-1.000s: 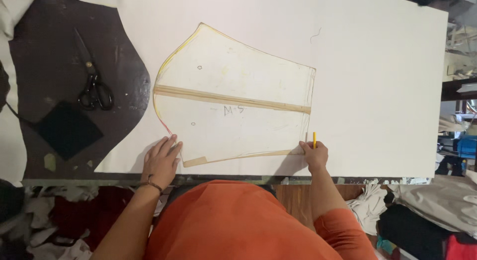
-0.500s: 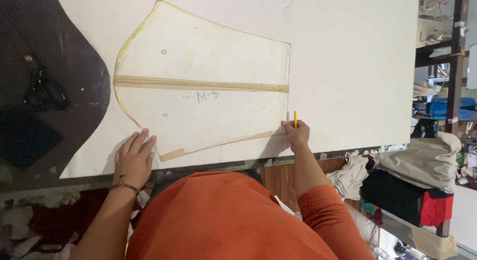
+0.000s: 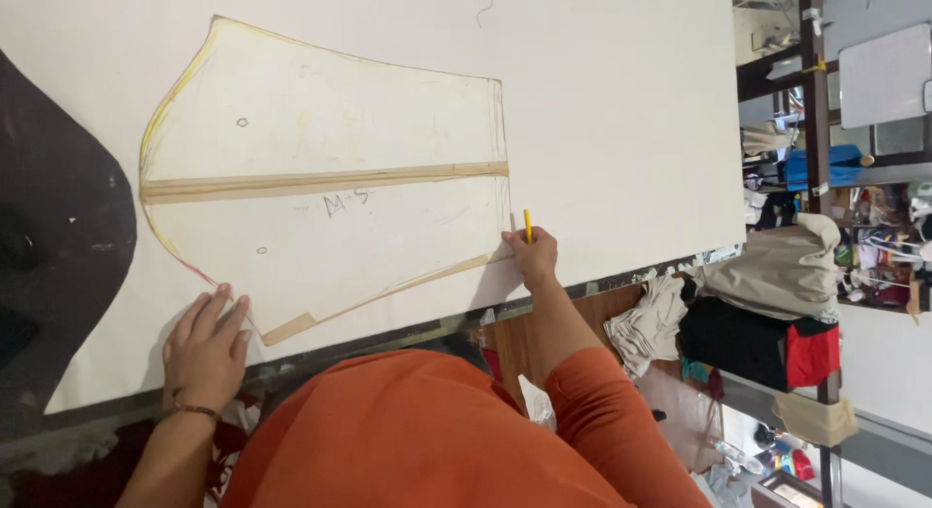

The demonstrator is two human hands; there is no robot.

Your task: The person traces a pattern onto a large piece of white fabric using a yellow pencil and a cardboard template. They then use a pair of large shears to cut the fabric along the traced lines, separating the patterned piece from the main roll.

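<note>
We count: one paper pattern [image 3: 325, 187] | one yellow pencil [image 3: 527, 225] | one white sheet [image 3: 621, 110] | two hands, left hand [image 3: 206, 348], right hand [image 3: 533, 257]

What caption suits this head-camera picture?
Left hand pins a paper pattern on white fabric; right hand holds a yellow pencil.

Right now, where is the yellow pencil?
In the head view, the yellow pencil stands upright in the right hand, at the lower right corner of the cardboard pattern.

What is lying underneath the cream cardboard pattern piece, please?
The cream cardboard pattern piece lies flat on a large white fabric sheet, which shows all around it. Whatever the sheet bears directly beneath the pattern is covered.
</note>
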